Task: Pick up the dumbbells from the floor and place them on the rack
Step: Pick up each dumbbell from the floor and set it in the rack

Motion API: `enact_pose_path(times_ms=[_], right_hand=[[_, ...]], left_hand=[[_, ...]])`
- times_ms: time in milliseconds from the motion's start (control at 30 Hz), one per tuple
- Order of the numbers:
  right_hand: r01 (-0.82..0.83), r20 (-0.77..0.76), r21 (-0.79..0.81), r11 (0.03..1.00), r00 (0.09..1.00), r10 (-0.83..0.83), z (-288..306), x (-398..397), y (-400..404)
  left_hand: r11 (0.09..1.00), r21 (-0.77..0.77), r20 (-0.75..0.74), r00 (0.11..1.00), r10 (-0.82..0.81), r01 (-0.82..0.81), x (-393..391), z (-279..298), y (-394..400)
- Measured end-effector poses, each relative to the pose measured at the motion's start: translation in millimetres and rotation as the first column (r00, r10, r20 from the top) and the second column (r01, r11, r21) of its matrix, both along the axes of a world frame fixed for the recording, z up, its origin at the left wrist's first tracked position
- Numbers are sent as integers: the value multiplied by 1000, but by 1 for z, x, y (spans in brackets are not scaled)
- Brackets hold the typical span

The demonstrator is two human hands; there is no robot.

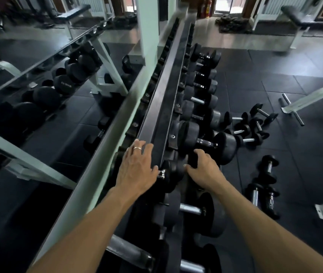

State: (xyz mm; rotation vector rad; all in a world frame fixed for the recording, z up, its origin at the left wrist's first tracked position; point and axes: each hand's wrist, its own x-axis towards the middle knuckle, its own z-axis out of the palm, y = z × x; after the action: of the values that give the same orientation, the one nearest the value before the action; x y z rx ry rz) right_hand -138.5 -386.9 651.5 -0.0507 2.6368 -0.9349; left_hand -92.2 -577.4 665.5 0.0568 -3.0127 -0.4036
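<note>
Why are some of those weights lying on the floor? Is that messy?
Yes, a bit. Several small black dumbbells with shiny metal handles lie scattered at odd angles on the dark rubber floor, and another cluster lies nearer. The rest sit in a row on the long black rack.

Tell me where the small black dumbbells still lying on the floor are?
In the head view, the small black dumbbells lie on the dark rubber floor right of the long black rack, with two more nearer, beside the right hand.
</note>
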Motion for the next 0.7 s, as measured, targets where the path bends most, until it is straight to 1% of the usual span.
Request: enact_pose_path(times_ms=[133,300,467,600,700], right_hand=[[-14,-55,108,994,998,20,15,-2,70],[-23,-81,189,982,996,39,8,-11,179],[-67,-80,258,964,993,91,-16,-25,302],[-130,-74,399,908,982,173,-32,-39,391],[-132,-39,426,895,986,164,-43,-56,441]], left_hand=[[994,67,-11,997,-81,82,-6,5,74],[987,112,46,991,-124,119,-12,-7,181],[984,141,140,982,-129,109,-20,-41,299],[981,129,244,954,-171,143,-28,-73,385],[976,123,314,926,-211,181,-38,-94,436]])
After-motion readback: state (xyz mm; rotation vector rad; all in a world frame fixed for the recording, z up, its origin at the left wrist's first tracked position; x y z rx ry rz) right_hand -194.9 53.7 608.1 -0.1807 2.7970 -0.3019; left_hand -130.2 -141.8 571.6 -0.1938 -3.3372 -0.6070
